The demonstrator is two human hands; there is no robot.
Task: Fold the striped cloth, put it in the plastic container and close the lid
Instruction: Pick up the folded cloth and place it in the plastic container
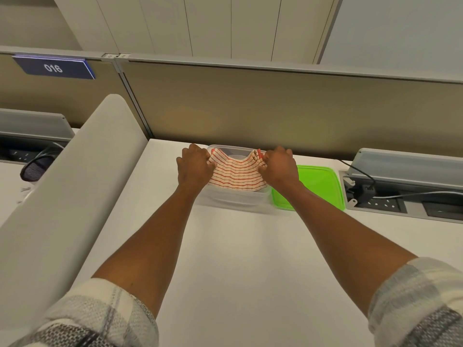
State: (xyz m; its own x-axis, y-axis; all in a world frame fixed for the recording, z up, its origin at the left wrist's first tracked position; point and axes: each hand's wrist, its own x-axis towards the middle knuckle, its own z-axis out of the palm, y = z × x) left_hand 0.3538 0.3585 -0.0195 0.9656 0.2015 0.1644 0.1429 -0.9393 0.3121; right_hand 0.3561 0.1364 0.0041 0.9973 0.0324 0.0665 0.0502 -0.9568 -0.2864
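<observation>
The folded striped cloth (235, 172), white with orange-red lines, hangs sagging over the open clear plastic container (233, 200) at the far side of the white desk. My left hand (195, 166) grips the cloth's left end and my right hand (279, 166) grips its right end, both just above the container's rim. The cloth's lower edge dips inside the container. The green lid (318, 184) lies flat on the desk, touching the container's right side.
A tan partition wall (275, 106) stands right behind the container. A grey divider panel (75, 191) borders the desk on the left. A cable tray with sockets and wires (400, 194) sits to the right of the lid.
</observation>
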